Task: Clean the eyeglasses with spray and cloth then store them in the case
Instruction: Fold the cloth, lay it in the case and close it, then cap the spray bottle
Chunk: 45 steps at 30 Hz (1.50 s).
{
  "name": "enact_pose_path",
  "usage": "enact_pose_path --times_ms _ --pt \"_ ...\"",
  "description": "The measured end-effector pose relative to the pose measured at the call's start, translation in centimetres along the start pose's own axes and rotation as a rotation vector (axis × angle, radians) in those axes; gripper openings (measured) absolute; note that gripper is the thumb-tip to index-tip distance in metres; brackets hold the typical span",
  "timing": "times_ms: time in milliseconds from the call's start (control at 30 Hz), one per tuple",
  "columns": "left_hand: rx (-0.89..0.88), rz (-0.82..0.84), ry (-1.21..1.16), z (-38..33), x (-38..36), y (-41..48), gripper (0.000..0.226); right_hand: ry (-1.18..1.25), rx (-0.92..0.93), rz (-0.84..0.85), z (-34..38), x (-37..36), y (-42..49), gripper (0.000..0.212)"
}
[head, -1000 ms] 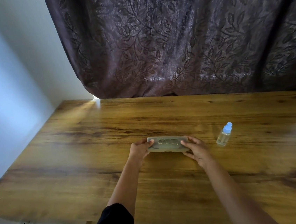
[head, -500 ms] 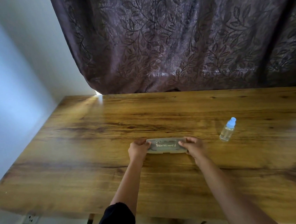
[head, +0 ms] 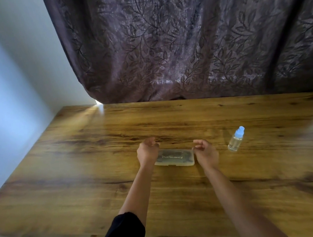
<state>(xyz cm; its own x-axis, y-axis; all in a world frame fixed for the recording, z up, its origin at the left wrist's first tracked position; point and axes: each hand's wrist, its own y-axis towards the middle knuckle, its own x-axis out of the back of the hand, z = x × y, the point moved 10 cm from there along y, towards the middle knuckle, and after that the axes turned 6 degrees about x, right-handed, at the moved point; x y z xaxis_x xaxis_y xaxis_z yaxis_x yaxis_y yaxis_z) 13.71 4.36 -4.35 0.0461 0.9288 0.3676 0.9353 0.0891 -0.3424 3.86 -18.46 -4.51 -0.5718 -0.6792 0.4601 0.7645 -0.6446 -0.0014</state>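
between my hands the case (head: 174,158) lies closed on the table (head: 100,182), long axis left to right (something dark inside, unclear). my left hand (head: 147,154) is at its left end, fingers loosely curled, empty. my right hand (head: 206,152) is at the right end; i cannot tell if it pinches. the bottle (head: 236,139) stands nearer that hand.

Dim daylight filters through the dark curtain (head: 182,38) on the far side and leaks bright at its lower corners, laying a glare streak on the wooden table (head: 81,184) at its far left and a pale sheen on its right. The wide lens bows the table's edges. The left hand (head: 147,153) and right hand (head: 206,153) look softly blurred.
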Motion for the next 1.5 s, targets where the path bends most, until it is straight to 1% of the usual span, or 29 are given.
enact_pose_path --times_ms 100,267,367,500,667,833,967,1033,1167,1500 --pt "-0.066 0.032 -0.021 -1.8 -1.7 -0.7 0.024 -0.033 0.180 -0.182 2.4 2.9 -0.3 0.020" --pt "-0.161 0.096 0.028 -4.5 -5.8 -1.8 0.023 -0.001 0.303 -0.410 3.0 7.6 -1.2 0.018" --pt "-0.215 0.156 0.076 -5.9 -9.0 -2.7 0.023 -0.005 0.296 -0.531 1.9 10.6 -1.4 0.018" --pt "-0.266 0.272 0.110 -7.4 -13.4 -4.3 0.023 0.018 0.185 -0.618 -0.7 13.6 -1.0 0.022" --pt "-0.321 0.356 0.181 -8.1 -17.9 -5.8 0.022 -0.018 0.069 -0.596 -3.9 15.3 0.3 0.027" --pt "-0.362 0.437 0.262 -8.1 -21.1 -6.6 0.026 -0.047 0.055 -0.552 -5.2 15.5 1.1 0.022" --pt "-0.384 0.507 0.293 -7.8 -22.9 -6.9 0.028 0.004 -0.039 -0.433 -6.4 14.9 1.9 0.028" --pt "-0.383 0.518 0.298 -7.6 -23.4 -6.8 0.027 0.043 -0.091 -0.377 -6.9 14.5 2.2 0.031" --pt "-0.393 0.533 0.286 -7.6 -24.0 -6.8 0.026 0.053 -0.125 -0.307 -7.2 13.8 2.6 0.031" --pt "-0.439 0.537 0.280 -7.9 -23.5 -7.0 0.025 0.093 -0.111 -0.290 -6.6 13.4 2.7 0.028"
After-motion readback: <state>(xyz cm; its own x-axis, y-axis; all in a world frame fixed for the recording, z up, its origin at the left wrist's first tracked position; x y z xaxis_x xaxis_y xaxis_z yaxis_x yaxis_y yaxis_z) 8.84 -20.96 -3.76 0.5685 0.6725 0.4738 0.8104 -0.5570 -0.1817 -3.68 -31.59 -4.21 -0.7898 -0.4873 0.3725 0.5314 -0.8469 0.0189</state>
